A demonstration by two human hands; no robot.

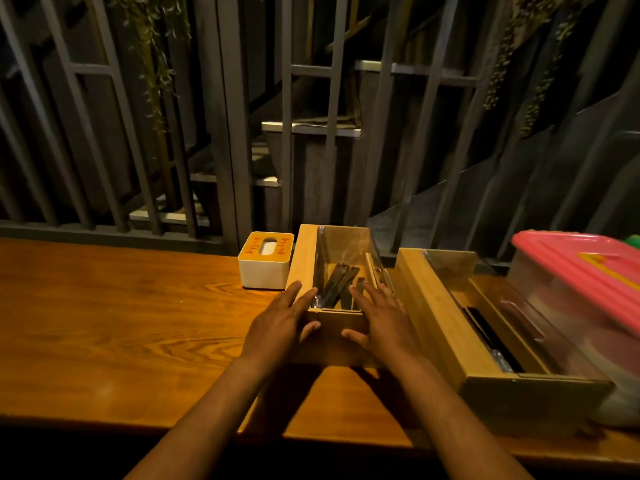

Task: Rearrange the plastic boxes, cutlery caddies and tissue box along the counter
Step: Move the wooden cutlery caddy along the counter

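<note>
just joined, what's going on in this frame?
A person is working along a wooden counter. Their left grip and right grip lie flat, fingers straight, on the near corners of the middle cutlery caddy, thumbs on its front face. The tissue box sits just left of it at the back; a second caddy, angled, and a pink-lidded plastic box are to the right.

Right edge crops blurred pink-lidded plastic box [571,268].

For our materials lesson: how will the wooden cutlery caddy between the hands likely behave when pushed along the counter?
The caddy probably feels stiff: its walls are wood. Low and long, it should slide on the smooth counter rather than tip. Loose cutlery inside may rattle.
</note>
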